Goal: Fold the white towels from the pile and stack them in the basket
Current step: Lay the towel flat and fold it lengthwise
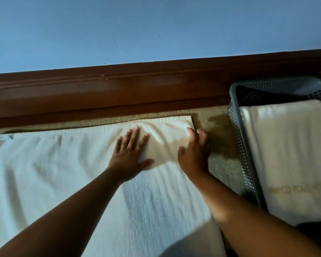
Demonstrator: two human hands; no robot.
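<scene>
Your two forearms enter from the bottom edge, crossing the white towel [156, 201] that lies spread on the surface directly below you. This towel is the current work item. It lies flat and wrinkled, and it extends left past the frame edge.

1. Left hand [131, 151]: palm down on the towel, fingers straight and spread. It presses the fabric and grips nothing.
2. Right hand [193, 151]: set edge-on at the towel's right border, fingers extended rather than curled. It appears to rest against the edge. Motion blur hides the fingertips.

To your right stands the grey basket [235, 101], near the towel but not touching it, with beige carpet [219, 127] between them. A folded towel [285, 154] already lies inside the basket. How many are stacked beneath it cannot be determined.

Beyond the towel's far edge runs a brown wooden rail [137, 86], with a blue wall [137, 25] above it.

Status assessment: at least one towel is complete and stowed. The towel under your hands appears to be in the smoothing stage, so the remaining folds and the transfer to the basket are still to do. No separate pile can be distinguished, so the remaining count is unknown.
</scene>
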